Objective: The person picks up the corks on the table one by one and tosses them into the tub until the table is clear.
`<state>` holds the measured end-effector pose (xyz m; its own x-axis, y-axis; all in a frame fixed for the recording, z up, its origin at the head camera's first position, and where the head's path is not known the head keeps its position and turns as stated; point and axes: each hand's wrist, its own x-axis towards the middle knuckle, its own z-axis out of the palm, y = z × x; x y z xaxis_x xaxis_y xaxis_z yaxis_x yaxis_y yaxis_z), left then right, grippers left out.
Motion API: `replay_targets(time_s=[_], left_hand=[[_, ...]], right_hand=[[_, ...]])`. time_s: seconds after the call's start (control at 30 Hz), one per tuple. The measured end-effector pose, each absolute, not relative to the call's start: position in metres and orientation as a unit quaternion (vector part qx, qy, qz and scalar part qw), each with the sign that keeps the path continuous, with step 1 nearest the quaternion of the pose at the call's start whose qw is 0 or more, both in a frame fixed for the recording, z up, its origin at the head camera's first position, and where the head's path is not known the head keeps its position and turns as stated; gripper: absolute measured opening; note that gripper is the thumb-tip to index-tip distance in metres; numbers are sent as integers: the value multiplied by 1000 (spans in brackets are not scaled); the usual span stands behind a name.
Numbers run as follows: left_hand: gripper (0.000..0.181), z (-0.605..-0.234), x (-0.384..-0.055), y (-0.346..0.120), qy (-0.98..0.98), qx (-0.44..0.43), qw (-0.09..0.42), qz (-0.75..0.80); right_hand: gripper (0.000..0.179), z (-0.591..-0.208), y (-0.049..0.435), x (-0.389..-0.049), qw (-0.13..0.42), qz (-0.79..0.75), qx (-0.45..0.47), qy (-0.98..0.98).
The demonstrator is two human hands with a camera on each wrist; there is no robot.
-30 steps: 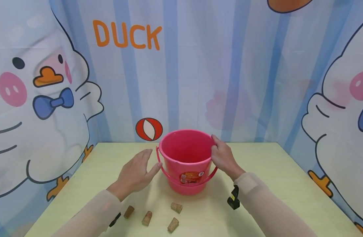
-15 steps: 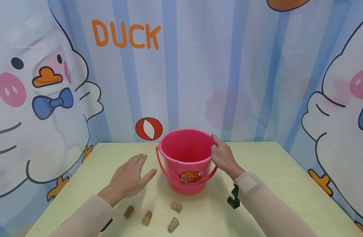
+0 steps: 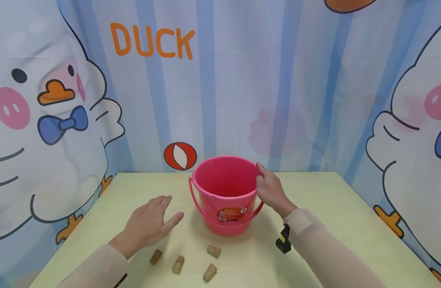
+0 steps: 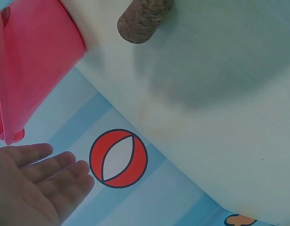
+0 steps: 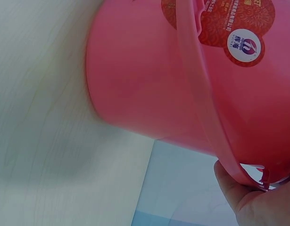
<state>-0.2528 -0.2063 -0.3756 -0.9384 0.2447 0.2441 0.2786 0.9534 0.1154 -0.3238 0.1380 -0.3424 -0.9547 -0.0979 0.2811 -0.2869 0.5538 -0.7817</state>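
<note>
A pink bucket (image 3: 225, 206) stands upright on the table, its handle (image 3: 196, 203) hanging down across the front. My right hand (image 3: 273, 190) grips the bucket's right side at the rim; in the right wrist view, that hand (image 5: 267, 202) is beside the handle's end. Left of the bucket, and apart from it, my left hand (image 3: 148, 223) hovers with fingers extended and thumb spread. The left wrist view shows this hand (image 4: 41, 183) palm up to the camera, holding nothing. Several corks lie in front of the bucket, among them a darker cork (image 3: 156, 257) below my left hand.
The pale yellow table (image 3: 314, 232) reaches back to a duck-patterned curtain (image 3: 234, 80) that closes off the rear and sides. More corks are near the front: one cork (image 3: 178, 265), a second cork (image 3: 210, 272) and a third cork (image 3: 214, 251) nearest the bucket.
My left hand has drawn away from the bucket's handle, moving left and toward me over the corks. The right hand and the bucket have stayed in place.
</note>
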Motion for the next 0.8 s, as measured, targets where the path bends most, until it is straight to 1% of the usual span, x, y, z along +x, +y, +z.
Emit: replay_targets(time_s=[0.2, 0.33, 0.67, 0.8], left_hand=[[82, -376, -247, -211, -988, -109, 86, -61], [82, -377, -242, -215, -991, -108, 72, -44], [69, -379, -232, -220, -994, -99, 53, -17], [58, -381, -229, -221, -992, -110, 59, -1]], right_hand=[[59, -343, 139, -324, 103, 459, 109, -876], [60, -342, 138, -323, 100, 463, 109, -874], [60, -341, 137, -322, 100, 467, 104, -872], [60, -342, 137, -322, 100, 468, 100, -872]])
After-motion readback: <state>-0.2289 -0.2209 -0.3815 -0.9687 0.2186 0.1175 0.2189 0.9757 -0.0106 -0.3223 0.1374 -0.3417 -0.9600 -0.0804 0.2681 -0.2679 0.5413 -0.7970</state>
